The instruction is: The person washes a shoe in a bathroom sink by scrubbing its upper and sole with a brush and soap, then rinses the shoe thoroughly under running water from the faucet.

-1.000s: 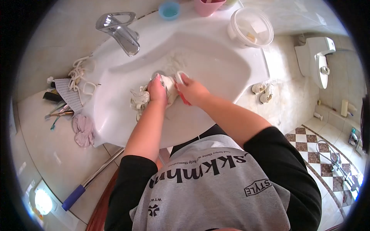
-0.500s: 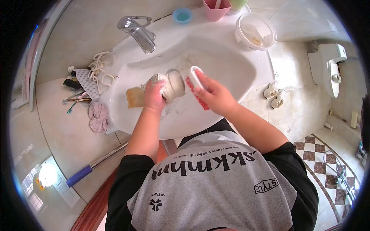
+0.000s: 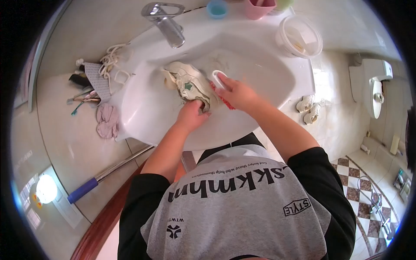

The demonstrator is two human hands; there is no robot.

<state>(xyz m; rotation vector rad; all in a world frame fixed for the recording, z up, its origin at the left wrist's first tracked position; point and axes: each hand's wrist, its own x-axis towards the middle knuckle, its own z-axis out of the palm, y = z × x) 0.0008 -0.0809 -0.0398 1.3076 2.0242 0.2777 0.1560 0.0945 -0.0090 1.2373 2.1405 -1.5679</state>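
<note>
"So, left hand point(image 3: 190, 116)?"

"Gripping one shoe point(image 3: 198, 84), cream, green star on the upper, by its near end; shoe extends ahead of that hand, inside the white sink point(image 3: 268, 78)."

"Right hand point(image 3: 239, 95)?"

"Fingers wrapped round one brush point(image 3: 219, 80), white back, red bristles, close beside the shoe; contact unclear."

"Further items?"

"One chrome faucet point(image 3: 167, 24), ahead of the left hand. One pink cup point(image 3: 259, 12) and one clear tub point(image 3: 284, 42), ahead of the right. One mauve cloth point(image 3: 107, 121), left of the left hand."
</note>
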